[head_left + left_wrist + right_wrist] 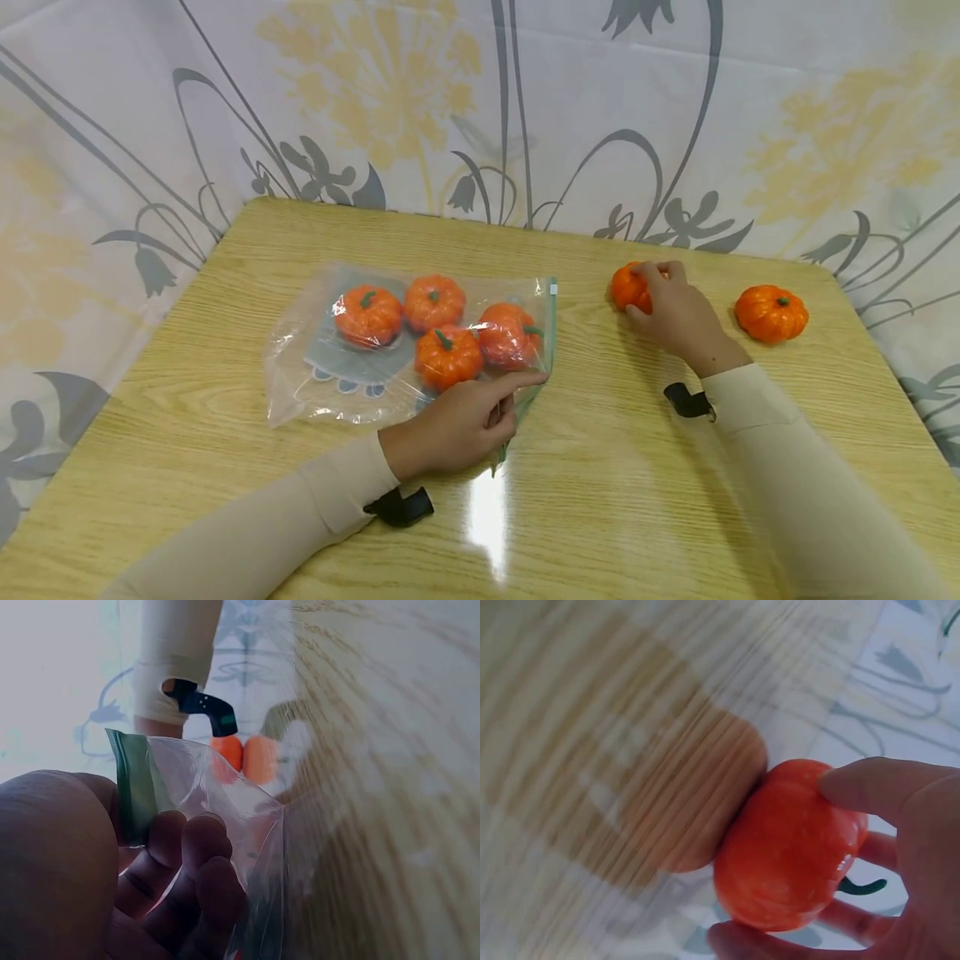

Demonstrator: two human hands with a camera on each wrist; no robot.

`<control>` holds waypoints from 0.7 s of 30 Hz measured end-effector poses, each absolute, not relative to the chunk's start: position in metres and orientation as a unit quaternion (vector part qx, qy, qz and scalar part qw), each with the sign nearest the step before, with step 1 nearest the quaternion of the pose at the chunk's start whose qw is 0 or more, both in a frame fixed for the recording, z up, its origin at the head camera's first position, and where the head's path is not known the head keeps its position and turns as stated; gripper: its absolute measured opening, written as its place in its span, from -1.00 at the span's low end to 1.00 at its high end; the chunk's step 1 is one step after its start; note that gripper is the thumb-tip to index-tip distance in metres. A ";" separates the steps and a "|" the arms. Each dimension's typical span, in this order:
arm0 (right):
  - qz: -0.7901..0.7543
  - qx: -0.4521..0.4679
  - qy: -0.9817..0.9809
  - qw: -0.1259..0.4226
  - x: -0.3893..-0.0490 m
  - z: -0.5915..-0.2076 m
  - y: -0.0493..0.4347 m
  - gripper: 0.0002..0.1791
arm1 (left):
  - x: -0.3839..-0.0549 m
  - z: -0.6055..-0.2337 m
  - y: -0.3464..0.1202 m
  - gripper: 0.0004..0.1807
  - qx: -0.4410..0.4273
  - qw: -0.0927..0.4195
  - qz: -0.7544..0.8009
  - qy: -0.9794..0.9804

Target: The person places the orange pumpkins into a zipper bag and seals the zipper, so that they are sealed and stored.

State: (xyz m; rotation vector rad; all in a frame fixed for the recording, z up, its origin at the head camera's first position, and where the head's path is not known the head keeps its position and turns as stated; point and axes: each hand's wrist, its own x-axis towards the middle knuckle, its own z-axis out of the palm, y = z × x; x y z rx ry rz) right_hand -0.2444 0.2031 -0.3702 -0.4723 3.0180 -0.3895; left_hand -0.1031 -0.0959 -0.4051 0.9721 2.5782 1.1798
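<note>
A clear zip bag [288, 375] lies on the table with several small orange pumpkins [448, 360] inside, its green-edged opening [551, 333] facing right. My left hand [456, 427] pinches the near corner of that opening, index finger stretched along the edge. In the left wrist view, the green strip [135, 787] sits between thumb and curled fingers. Farther right, my right hand [681, 321] grips another orange pumpkin [627, 288], fingers and thumb around its sides. The right wrist view shows this pumpkin [784, 847] close over the wood, its green stem toward the palm.
One more orange pumpkin [771, 314] rests on the table to the right of my right hand. The wooden table [600, 500] ends at a flower-patterned cloth [555, 108] along the back and sides.
</note>
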 end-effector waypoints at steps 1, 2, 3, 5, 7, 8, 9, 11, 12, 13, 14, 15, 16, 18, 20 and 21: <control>-0.121 -0.156 0.980 0.029 -0.242 -0.370 0.202 -0.35 | -0.103 -0.405 -0.096 -0.43 0.323 0.071 0.392 0.858; -0.117 -0.158 0.980 0.026 -0.239 -0.370 0.201 -0.36 | -0.103 -0.405 -0.096 -0.43 0.324 0.070 0.392 0.858; -0.113 -0.160 0.980 0.022 -0.237 -0.369 0.199 -0.37 | -0.103 -0.406 -0.096 -0.43 0.324 0.069 0.391 0.859; -0.105 -0.161 0.981 0.019 -0.232 -0.369 0.197 -0.37 | -0.104 -0.406 -0.096 -0.43 0.324 0.068 0.389 0.860; -0.095 -0.159 0.983 0.016 -0.227 -0.370 0.195 -0.36 | -0.104 -0.406 -0.096 -0.43 0.324 0.069 0.388 0.860; -0.090 -0.158 0.983 0.014 -0.224 -0.370 0.194 -0.36 | -0.104 -0.406 -0.096 -0.43 0.323 0.070 0.388 0.860; -0.086 -0.156 0.984 0.014 -0.221 -0.370 0.193 -0.35 | -0.104 -0.406 -0.096 -0.43 0.322 0.071 0.387 0.861; -0.079 -0.151 0.985 0.014 -0.216 -0.369 0.191 -0.34 | -0.104 -0.406 -0.096 -0.42 0.321 0.074 0.387 0.861; -0.078 -0.149 0.986 0.013 -0.214 -0.369 0.191 -0.35 | -0.104 -0.406 -0.096 -0.42 0.321 0.076 0.387 0.861; -0.077 -0.149 0.986 0.011 -0.211 -0.369 0.190 -0.35 | -0.104 -0.406 -0.096 -0.42 0.321 0.077 0.388 0.861; -0.077 -0.149 0.986 0.008 -0.209 -0.368 0.189 -0.35 | -0.104 -0.406 -0.095 -0.42 0.321 0.078 0.388 0.860; -0.077 -0.150 0.986 0.006 -0.207 -0.368 0.188 -0.36 | -0.104 -0.406 -0.095 -0.42 0.322 0.078 0.389 0.860; -0.078 -0.151 0.985 0.003 -0.204 -0.367 0.187 -0.36 | -0.104 -0.406 -0.095 -0.42 0.322 0.078 0.389 0.859; -0.082 -0.157 0.984 -0.005 -0.201 -0.367 0.185 -0.38 | -0.104 -0.406 -0.095 -0.42 0.322 0.078 0.389 0.860; -0.087 -0.164 0.983 -0.013 -0.197 -0.367 0.183 -0.39 | -0.103 -0.406 -0.096 -0.42 0.321 0.077 0.388 0.861; -0.091 -0.166 0.982 -0.014 -0.196 -0.367 0.182 -0.39 | -0.103 -0.406 -0.096 -0.42 0.321 0.077 0.387 0.861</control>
